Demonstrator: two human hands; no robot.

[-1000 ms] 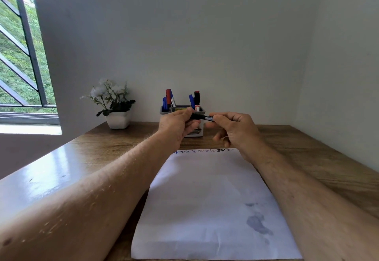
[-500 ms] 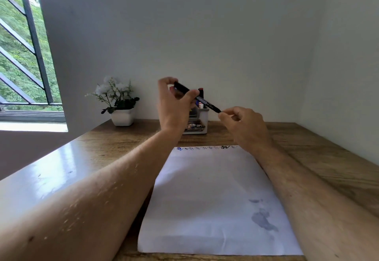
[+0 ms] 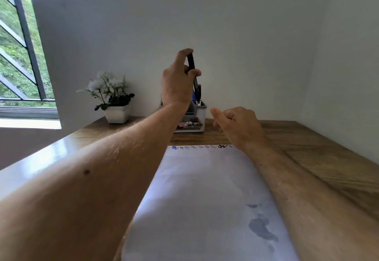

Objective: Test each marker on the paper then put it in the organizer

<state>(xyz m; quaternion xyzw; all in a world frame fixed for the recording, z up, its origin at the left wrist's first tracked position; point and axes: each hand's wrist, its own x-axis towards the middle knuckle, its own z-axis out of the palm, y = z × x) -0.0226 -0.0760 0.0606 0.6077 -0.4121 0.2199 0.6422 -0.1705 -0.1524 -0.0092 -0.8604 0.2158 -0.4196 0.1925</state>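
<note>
Head view: wooden desk [image 3: 320, 150] in a white-walled corner. Left hand [image 3: 178, 82] grips a black marker [image 3: 191, 63] upright above the organizer [image 3: 200, 115]; right hand [image 3: 238, 125] loosely curled, holding nothing.

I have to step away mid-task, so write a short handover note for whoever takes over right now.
Left hand: grips the black marker almost upright, tip down, above the grey and white plastic organizer at the back of the wooden table.
Right hand: loosely curled, holding nothing, beside the organizer.
Done: a row of test scribbles runs along the far edge of the white paper sheet; several markers stand in the organizer.
Left: drop this marker in. No loose markers are in view.
</note>
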